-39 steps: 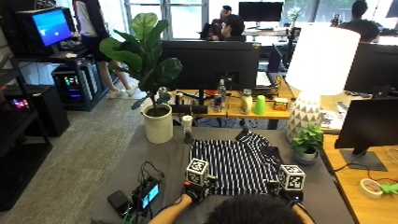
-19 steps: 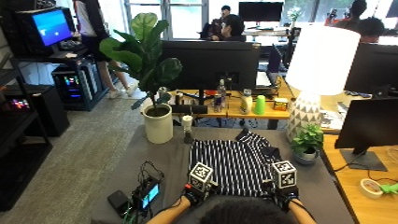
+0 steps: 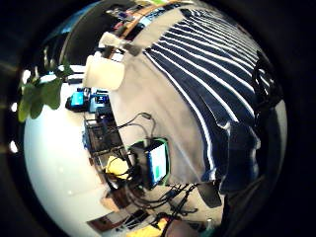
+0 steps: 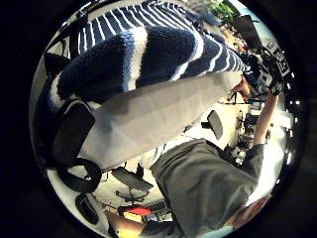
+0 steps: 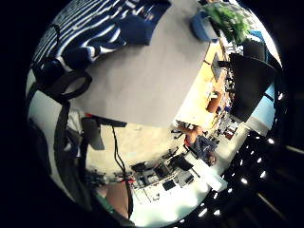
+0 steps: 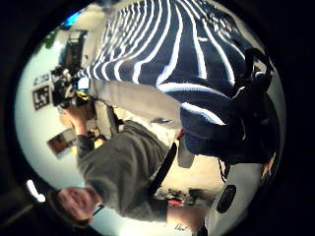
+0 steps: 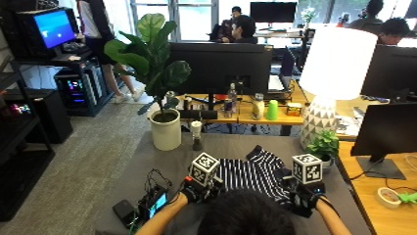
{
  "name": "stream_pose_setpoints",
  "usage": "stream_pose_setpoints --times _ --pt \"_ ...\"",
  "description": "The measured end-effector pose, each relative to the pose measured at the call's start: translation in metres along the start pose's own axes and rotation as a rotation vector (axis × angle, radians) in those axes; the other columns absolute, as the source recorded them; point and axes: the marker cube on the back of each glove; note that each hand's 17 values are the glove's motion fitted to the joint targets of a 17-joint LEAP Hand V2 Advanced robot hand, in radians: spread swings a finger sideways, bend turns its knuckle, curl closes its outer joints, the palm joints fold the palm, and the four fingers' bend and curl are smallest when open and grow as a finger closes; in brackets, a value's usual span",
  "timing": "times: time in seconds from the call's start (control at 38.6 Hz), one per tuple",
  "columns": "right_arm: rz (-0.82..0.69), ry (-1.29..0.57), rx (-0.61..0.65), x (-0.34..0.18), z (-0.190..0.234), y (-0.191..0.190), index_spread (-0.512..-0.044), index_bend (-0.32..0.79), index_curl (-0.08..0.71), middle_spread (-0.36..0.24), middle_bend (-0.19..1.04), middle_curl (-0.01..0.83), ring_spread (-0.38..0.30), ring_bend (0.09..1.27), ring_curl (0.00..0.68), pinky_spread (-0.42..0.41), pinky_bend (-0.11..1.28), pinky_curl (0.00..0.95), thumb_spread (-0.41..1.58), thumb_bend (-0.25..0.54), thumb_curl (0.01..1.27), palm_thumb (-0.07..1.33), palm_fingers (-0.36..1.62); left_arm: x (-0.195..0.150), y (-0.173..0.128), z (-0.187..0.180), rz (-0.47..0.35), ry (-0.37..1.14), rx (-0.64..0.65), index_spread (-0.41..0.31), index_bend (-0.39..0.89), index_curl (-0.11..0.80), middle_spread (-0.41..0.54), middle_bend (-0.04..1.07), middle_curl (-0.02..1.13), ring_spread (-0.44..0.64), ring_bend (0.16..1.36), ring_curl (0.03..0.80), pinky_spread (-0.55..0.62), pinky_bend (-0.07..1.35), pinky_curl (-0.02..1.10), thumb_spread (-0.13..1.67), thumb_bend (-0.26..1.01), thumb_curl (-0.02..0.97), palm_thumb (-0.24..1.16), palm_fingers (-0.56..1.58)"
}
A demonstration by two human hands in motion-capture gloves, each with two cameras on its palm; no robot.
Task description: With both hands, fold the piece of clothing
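A navy sweater with white stripes [image 7: 255,172] lies on the grey table [image 7: 163,161] in front of the person. My left hand [image 7: 194,192] grips its near left corner, and my right hand [image 7: 304,197] grips the near right corner. The near hem is lifted off the table, as the left thumb side view shows under the sweater [image 4: 148,49]. In the right thumb side view the sweater [image 6: 172,49] bunches at the held corner. The rest of the sweater [image 3: 217,64] still lies flat. The person's head hides the near hem in the outside view.
A white plant pot [image 7: 165,129] and a small bottle [image 7: 196,134] stand at the table's far left. A small potted plant [image 7: 324,147] and a white lamp [image 7: 332,73] are at the far right. A device with a lit screen [image 7: 156,203] and cables lies by the left hand.
Both hands have moved slightly away from the person and risen, taking the sweater's near hem up off the table.
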Motion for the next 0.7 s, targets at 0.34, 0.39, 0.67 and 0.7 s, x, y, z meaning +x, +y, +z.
stream_pose_setpoints --times 0.34,0.39,0.67,0.7 --pt "0.347 0.093 0.243 0.013 -0.141 -0.160 -0.235 0.15 0.352 -0.159 0.31 0.456 -0.220 0.69 0.452 -0.276 0.71 0.449 0.68 -0.024 0.56 1.09 1.25 -0.078 -0.133 -0.082 -0.441 -0.116 -0.020 -0.315 0.19 0.438 -0.354 0.39 0.51 -0.37 0.50 0.431 -0.40 0.51 0.44 1.27 -0.01 0.207 0.44 1.25" --pt "0.390 0.086 0.254 0.003 -0.142 -0.166 -0.234 0.15 0.354 -0.158 0.31 0.459 -0.221 0.69 0.453 -0.275 0.71 0.451 0.67 -0.024 0.57 1.09 1.25 -0.083 -0.141 -0.076 -0.476 -0.106 -0.035 -0.317 0.18 0.442 -0.354 0.40 0.52 -0.37 0.51 0.434 -0.39 0.49 0.44 1.28 -0.01 0.205 0.44 1.24" --pt "0.296 -0.295 0.611 0.014 -0.118 -0.209 -0.255 0.01 0.272 -0.126 0.25 0.457 -0.204 0.70 0.463 -0.257 0.72 0.456 0.83 -0.012 0.58 1.08 0.98 -0.102 -0.171 -0.025 -0.571 -0.064 0.066 -0.215 0.10 0.399 -0.244 0.15 0.49 -0.28 0.50 0.455 -0.27 0.46 0.45 1.29 -0.02 0.188 0.39 0.70" --pt "0.353 -0.259 0.616 0.022 -0.115 -0.207 -0.250 0.02 0.269 -0.117 0.25 0.456 -0.193 0.70 0.463 -0.235 0.70 0.452 0.87 -0.012 0.57 1.08 0.95 -0.101 -0.170 -0.024 -0.568 -0.048 0.071 -0.207 0.12 0.397 -0.232 0.13 0.47 -0.26 0.49 0.445 -0.25 0.44 0.44 1.30 -0.02 0.185 0.39 0.67"
